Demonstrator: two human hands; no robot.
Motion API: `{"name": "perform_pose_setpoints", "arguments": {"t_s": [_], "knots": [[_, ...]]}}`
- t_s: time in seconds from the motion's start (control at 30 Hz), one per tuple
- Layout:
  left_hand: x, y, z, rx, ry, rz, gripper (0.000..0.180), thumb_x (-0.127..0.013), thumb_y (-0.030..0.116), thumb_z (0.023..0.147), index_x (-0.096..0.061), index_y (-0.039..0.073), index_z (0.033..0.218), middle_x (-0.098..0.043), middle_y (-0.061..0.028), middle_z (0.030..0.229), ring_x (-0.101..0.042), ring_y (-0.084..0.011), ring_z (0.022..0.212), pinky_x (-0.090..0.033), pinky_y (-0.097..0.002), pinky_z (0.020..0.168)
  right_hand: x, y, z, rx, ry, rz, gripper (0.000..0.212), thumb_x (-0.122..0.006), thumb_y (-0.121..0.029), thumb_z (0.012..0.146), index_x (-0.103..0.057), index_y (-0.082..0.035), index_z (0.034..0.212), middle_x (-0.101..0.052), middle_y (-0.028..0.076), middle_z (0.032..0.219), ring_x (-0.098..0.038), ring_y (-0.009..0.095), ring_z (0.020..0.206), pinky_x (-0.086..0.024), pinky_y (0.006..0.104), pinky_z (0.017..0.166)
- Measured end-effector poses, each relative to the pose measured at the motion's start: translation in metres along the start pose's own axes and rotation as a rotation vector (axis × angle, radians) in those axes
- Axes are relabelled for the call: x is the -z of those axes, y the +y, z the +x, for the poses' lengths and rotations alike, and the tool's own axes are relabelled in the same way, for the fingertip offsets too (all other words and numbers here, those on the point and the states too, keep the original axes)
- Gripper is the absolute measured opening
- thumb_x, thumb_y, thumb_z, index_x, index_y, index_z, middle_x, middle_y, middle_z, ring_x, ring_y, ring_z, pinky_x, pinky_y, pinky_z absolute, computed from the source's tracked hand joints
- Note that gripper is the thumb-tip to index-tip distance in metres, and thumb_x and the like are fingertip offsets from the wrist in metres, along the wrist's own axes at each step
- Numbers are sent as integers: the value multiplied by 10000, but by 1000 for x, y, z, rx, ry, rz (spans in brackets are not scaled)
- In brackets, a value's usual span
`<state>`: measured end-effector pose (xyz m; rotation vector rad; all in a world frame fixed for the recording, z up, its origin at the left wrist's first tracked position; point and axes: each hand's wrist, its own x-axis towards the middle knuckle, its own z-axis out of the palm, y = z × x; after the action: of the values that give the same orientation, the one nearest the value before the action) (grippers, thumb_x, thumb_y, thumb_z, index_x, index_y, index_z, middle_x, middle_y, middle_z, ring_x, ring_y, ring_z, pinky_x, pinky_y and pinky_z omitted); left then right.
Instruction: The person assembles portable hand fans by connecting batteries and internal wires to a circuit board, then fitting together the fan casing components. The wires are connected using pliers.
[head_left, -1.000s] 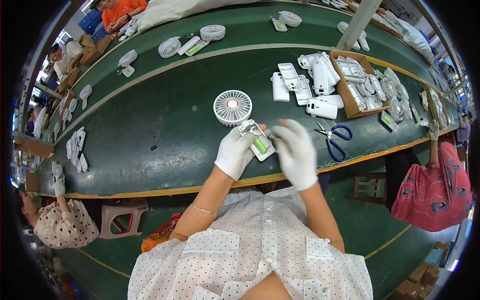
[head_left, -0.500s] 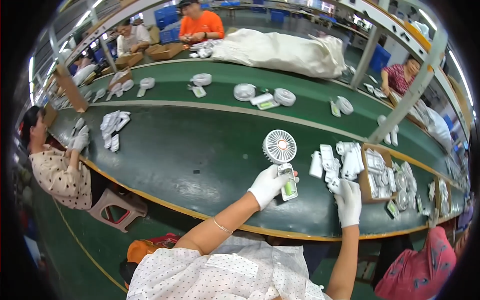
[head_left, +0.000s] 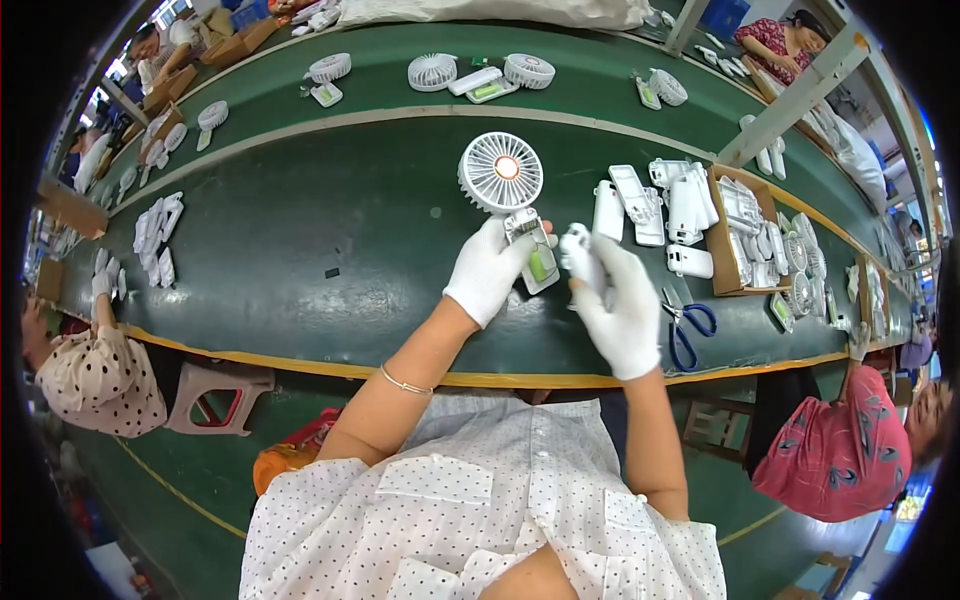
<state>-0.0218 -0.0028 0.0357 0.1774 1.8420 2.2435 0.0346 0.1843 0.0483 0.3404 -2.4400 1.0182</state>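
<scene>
My gloved left hand [head_left: 488, 268] is closed round the handle of a small white handheld fan [head_left: 503, 172]. The fan's round grille points up and away from me, and its handle is uncovered, showing a green battery [head_left: 539, 266] inside. Close to its right side, my gloved right hand [head_left: 622, 305] grips a white plastic handle cover [head_left: 580, 255]; a narrow gap separates it from the fan handle. More white handle covers [head_left: 683, 205] lie loosely grouped beyond my right hand. Blue-handled pliers [head_left: 688, 325] rest on the table just right of that hand.
A cardboard box [head_left: 722, 240] of white parts stands at the right, with more fans [head_left: 800, 290] beside it. Across the table runs a green belt [head_left: 385, 95] carrying several fans. Co-workers sit at left, right and far side. A slanted metal post [head_left: 790, 100] rises at right.
My right hand has lifted a handle cover from the group and brought it left beside the fan. The pliers have come into sight. My view has tilted down.
</scene>
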Motion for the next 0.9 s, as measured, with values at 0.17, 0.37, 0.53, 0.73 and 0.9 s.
{"name": "perform_pose_setpoints", "arguments": {"t_s": [0.17, 0.37, 0.53, 0.73, 0.9], "knots": [[-1, -17, -4, -71, -53, 199, 391, -553, 128, 954, -524, -21, 1313, -633, -85, 1218, -613, -146, 1044, -489, -276, 917, -33, -10, -2, -3, -9, -46, 469, -712, -108, 830, -621, -16, 1281, -647, 180, 1160, -658, 312, 1015, -525, 362, 869], [4, -15, -6, 42, -92, 3, 443, -500, 48, 922, -499, -23, 1359, -608, -95, 1260, -582, -158, 1146, -457, -299, 995, -44, -10, -3, -79, -35, -57, 452, -704, -127, 861, -612, -22, 1290, -638, 182, 1148, -652, 317, 993, -527, 378, 845], [14, -13, -2, -58, -182, -111, 468, -512, 27, 905, -486, -23, 1369, -595, -86, 1263, -570, -159, 1167, -433, -310, 1036, -59, -16, -5, 83, 65, -71, 487, -693, -106, 861, -566, 1, 1319, -606, 224, 1191, -619, 384, 1024, -512, 413, 879], [7, -27, 2, 18, -4, -238, 362, -629, 103, 907, -595, -17, 1247, -653, -76, 1160, -618, -147, 1072, -490, -294, 950, -73, -21, -16, 85, 6, -88, 473, -656, -16, 839, -551, 30, 1297, -555, 261, 1289, -551, 438, 1148, -446, 456, 994], [14, -15, -8, -86, -71, -331, 329, -702, 146, 909, -623, 4, 1195, -677, -80, 1098, -663, -179, 1028, -539, -327, 913, -63, -5, -23, -269, 6, 586, 407, -597, 19, 862, -590, 24, 1269, -561, 202, 1341, -575, 316, 1206, -445, 373, 1029]]}}
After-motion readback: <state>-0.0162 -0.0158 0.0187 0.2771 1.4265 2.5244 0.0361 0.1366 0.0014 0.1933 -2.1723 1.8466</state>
